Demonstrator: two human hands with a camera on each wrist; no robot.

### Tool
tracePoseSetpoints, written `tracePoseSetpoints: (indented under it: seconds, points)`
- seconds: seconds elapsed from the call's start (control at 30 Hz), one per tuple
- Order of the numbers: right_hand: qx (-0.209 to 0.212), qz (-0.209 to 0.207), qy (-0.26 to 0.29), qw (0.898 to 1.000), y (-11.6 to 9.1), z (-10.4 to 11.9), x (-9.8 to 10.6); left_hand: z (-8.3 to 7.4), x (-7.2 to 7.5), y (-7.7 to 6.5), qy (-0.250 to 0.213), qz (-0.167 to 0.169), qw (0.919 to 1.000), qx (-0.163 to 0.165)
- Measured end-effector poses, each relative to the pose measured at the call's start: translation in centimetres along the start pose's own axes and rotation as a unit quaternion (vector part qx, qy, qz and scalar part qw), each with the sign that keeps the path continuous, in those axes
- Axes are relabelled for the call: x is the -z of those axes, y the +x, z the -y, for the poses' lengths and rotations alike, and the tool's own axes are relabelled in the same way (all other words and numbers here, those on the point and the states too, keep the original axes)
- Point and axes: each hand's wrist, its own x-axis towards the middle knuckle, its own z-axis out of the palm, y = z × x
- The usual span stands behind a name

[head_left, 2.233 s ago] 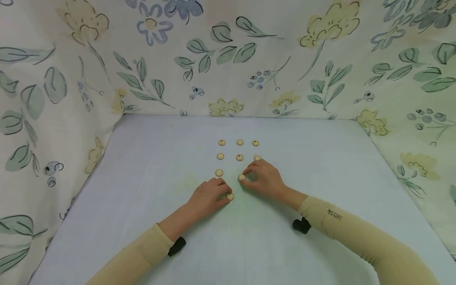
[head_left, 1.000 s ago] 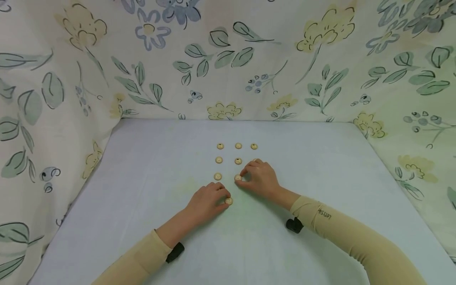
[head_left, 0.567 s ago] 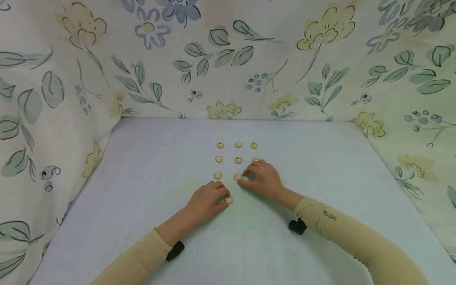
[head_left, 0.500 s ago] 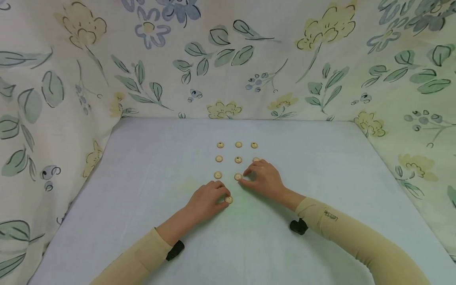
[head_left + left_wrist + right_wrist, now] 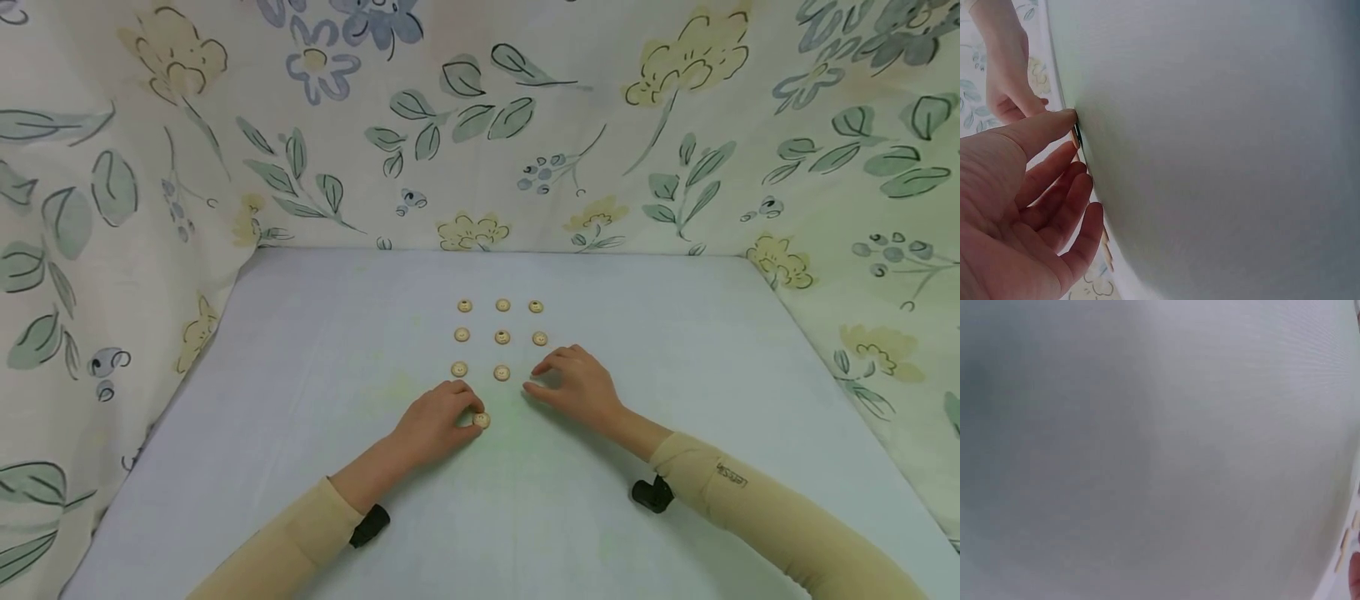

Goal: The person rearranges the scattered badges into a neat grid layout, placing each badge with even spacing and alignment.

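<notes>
Round tan buttons lie on the white table in rows. The back row includes a middle button (image 5: pixel 502 305), and the row before it ends at a right button (image 5: pixel 540 338). Nearer me are two more, a left one (image 5: pixel 459 368) and a right one (image 5: pixel 502 373). My left hand (image 5: pixel 435 421) pinches another button (image 5: pixel 482 421) by its left edge, at the table top, in front of these rows. My right hand (image 5: pixel 577 387) hovers right of the nearest row, thumb and forefinger apart, holding nothing. In the right wrist view only a fingertip (image 5: pixel 1354 575) shows at the edge.
The white table (image 5: pixel 337 333) reaches back to a hanging flowered cloth (image 5: pixel 480 167), which also runs along both sides. A black wrist camera (image 5: pixel 652 495) sits under the right sleeve, another black wrist camera (image 5: pixel 371 527) under the left.
My right hand has let go of the button in the nearest row and drawn back to the right, uncovering the button behind it. My left hand stays on its button.
</notes>
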Motion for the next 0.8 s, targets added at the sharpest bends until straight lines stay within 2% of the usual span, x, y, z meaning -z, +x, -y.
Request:
tracePoseSetpoints:
  seconds: [0.4,0.8]
  points:
    - [-0.015,-0.003,0.040,0.999,-3.2,-0.7,1.5,-0.1,-0.2,0.0,-0.016,-0.004,0.9998,0.012]
    - [-0.002,-0.029,0.067,0.997,-6.2,-0.5,1.8,0.2,-0.4,0.1,-0.025,0.006,0.9992,0.029]
